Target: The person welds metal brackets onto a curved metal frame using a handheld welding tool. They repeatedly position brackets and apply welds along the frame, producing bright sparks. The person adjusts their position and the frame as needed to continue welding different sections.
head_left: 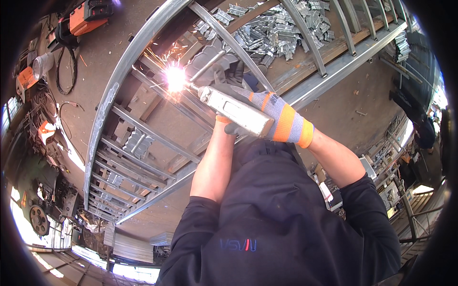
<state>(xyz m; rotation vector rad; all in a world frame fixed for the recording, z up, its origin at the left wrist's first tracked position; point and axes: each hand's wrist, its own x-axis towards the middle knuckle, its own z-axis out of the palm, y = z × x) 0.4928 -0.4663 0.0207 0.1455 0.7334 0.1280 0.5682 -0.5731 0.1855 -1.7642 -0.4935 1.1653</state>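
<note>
The right hand (281, 114), in a grey-and-orange striped glove, is wrapped firmly around a pale welding gun (238, 110). Off its fingers, to the left, a white-violet arc (174, 78) throws sparks among the bars of a metal frame (112, 90). The left hand (222, 78) is mostly hidden behind the gun, close to a scalloped plate (207, 66) with a rod across it; the dark fingers seem to steady it, but I can't tell whether they pinch or merely press. I'd judge the joint at the arc to be under way, not finished. Left of the hands and nearer the body, a similar plate (138, 143) sits between crossbars (157, 134) that look joined to the rails; whether that plate is welded I can't say. Beyond the right hand lies a heap of loose metal pieces (272, 38), apparently unused, so plenty may be left
</note>
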